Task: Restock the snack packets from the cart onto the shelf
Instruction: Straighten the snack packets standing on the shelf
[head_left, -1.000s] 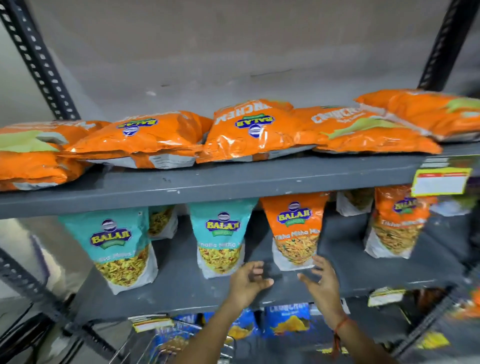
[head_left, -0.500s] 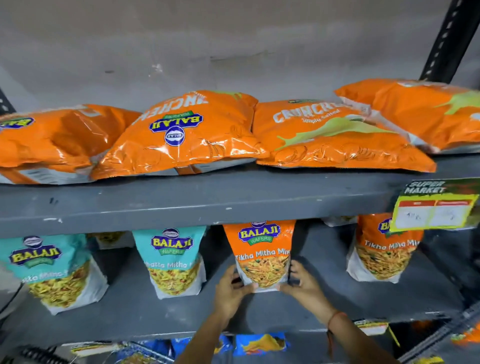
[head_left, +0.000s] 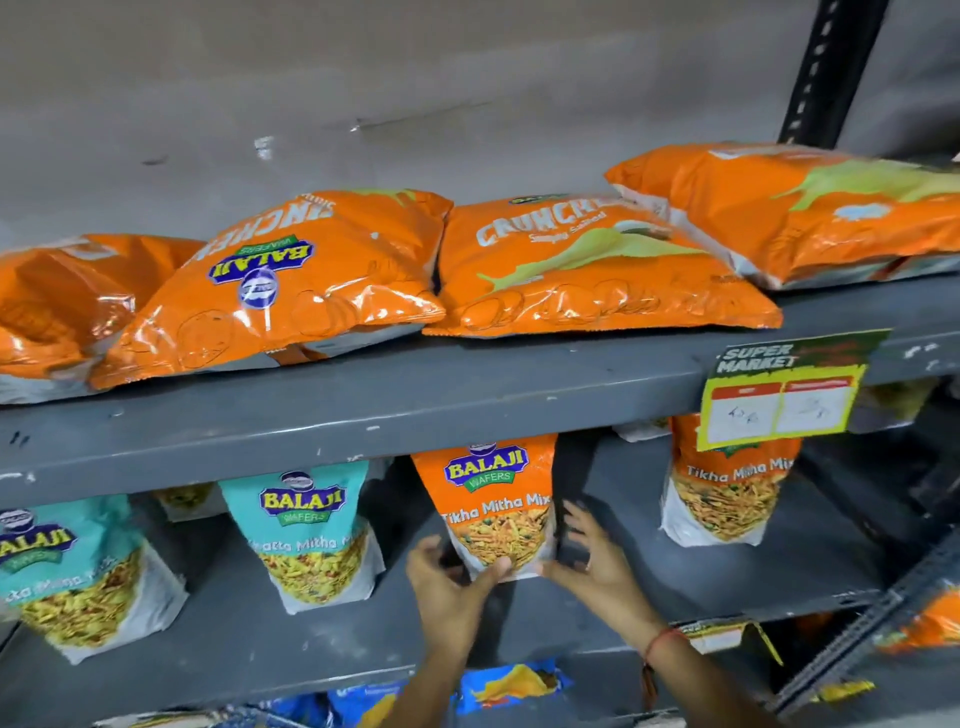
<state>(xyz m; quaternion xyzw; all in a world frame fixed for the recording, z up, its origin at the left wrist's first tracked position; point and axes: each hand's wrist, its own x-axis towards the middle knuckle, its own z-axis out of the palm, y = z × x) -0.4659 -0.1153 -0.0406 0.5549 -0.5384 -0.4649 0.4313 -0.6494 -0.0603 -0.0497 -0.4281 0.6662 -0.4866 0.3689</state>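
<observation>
Both hands are down at the middle shelf (head_left: 649, 587), working the orange pouch (head_left: 496, 506) that stands upright there under the lip of the top shelf (head_left: 415, 410). The left hand (head_left: 449, 590) sits at the pouch's lower left corner, thumb reaching across to touch the bottom edge, fingers loosely curled. The right hand (head_left: 597, 564) is at the lower right corner, fingers spread wide, its grip half open; whether the fingertips press the pouch's side or hover just off it, I cannot tell. Neither hand is closed around the pouch, and it rests on its own base, so this looks like a straightening touch, not a carry.

Left of the orange pouch stands a teal pouch (head_left: 311, 535), and further left another teal pouch (head_left: 78, 577) at the frame's edge. Right of the orange pouch, past a clear gap, stands a second orange pouch (head_left: 727, 499), partly behind the yellow price tag (head_left: 779, 395). Above the orange pouch, the top shelf carries big orange chip bags (head_left: 587, 270) lying flat in a row.

As for progress: the middle shelf holds a front row with gaps between pouches, so I judge there is room for more. The cart is barely in view below the orange pouch; how much stock is left, I cannot say.
</observation>
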